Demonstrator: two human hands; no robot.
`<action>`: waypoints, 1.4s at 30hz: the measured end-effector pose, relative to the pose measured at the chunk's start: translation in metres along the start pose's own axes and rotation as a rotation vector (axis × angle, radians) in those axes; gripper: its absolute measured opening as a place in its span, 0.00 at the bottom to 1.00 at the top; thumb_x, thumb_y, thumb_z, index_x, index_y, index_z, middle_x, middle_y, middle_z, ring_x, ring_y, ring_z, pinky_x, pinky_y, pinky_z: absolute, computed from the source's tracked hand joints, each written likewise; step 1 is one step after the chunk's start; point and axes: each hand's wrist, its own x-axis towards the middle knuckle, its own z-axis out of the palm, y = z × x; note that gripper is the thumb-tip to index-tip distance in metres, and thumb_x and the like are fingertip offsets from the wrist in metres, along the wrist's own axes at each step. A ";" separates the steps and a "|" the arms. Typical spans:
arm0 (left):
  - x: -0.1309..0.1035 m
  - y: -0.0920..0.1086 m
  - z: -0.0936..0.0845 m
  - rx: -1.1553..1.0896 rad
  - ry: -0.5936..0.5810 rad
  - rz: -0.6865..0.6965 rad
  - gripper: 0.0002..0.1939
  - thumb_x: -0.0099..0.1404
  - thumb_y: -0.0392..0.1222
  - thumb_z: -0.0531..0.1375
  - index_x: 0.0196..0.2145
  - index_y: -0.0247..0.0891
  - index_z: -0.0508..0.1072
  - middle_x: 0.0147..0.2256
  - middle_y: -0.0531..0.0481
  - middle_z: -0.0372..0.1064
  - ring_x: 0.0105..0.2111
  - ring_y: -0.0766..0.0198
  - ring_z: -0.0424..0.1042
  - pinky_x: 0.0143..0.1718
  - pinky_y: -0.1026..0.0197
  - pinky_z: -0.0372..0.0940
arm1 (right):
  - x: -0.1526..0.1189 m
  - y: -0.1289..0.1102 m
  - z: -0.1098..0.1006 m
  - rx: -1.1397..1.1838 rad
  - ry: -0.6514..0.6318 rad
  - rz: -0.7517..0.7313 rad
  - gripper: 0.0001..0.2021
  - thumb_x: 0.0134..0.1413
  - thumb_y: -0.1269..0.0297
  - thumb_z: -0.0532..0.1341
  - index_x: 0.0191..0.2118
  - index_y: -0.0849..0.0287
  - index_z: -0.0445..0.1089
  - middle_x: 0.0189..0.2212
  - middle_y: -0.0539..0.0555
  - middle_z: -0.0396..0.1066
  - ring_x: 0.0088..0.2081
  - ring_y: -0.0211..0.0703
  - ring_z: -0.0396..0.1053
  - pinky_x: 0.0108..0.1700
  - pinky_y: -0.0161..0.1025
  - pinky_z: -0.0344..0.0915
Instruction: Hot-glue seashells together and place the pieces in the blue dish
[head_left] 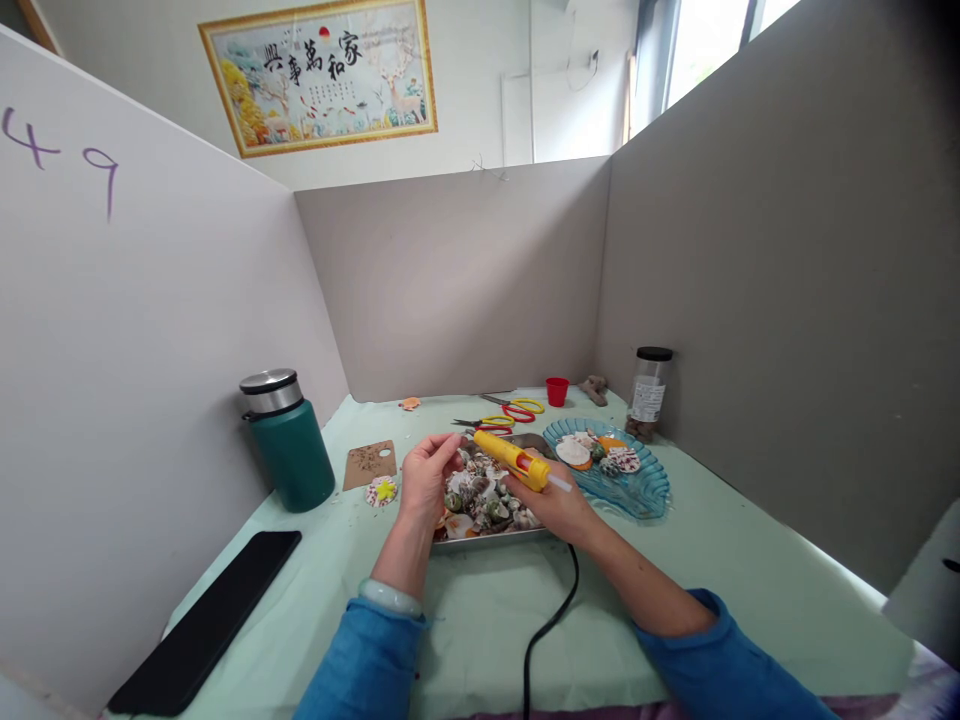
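Note:
My right hand (562,505) is wrapped around a yellow hot glue gun (510,457) with a clear glue stick (559,483) poking from its back end. The gun's nozzle points left, towards the fingertips of my left hand (426,478). Those fingers are pinched together, and whatever sits between them is too small to make out. Below both hands lies a metal tray (491,542) heaped with small seashells (480,492). A black cord (551,620) runs from beneath my right hand towards the front edge of the table.
Left of the tray are a shell with a yellow star (382,490), a brown board (370,464), a green bottle (291,450) and a black slab (214,620). Behind lie scissors (517,408) and a red cup (557,391). A blue dish (637,492) and jar (649,395) stand right.

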 end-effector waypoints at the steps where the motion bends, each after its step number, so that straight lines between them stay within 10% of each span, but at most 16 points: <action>1: 0.000 0.000 0.000 0.002 0.000 -0.002 0.18 0.41 0.45 0.72 0.28 0.31 0.74 0.29 0.46 0.74 0.20 0.73 0.63 0.24 0.66 0.61 | 0.000 0.000 0.000 -0.003 0.000 -0.001 0.08 0.54 0.59 0.58 0.32 0.58 0.65 0.25 0.48 0.64 0.27 0.39 0.62 0.32 0.36 0.60; 26: -0.003 0.003 0.003 -0.089 -0.029 -0.018 0.17 0.41 0.42 0.72 0.28 0.31 0.74 0.29 0.47 0.75 0.20 0.73 0.65 0.26 0.66 0.63 | 0.003 0.005 -0.001 0.163 -0.005 0.191 0.15 0.51 0.54 0.61 0.38 0.61 0.72 0.21 0.49 0.67 0.23 0.39 0.63 0.26 0.36 0.61; 42: -0.002 0.002 0.003 -0.093 -0.029 -0.007 0.17 0.41 0.42 0.73 0.27 0.31 0.74 0.29 0.47 0.75 0.20 0.73 0.67 0.27 0.66 0.64 | 0.004 -0.030 -0.011 0.791 -0.185 0.419 0.14 0.43 0.56 0.67 0.33 0.60 0.68 0.16 0.44 0.62 0.16 0.31 0.54 0.20 0.33 0.56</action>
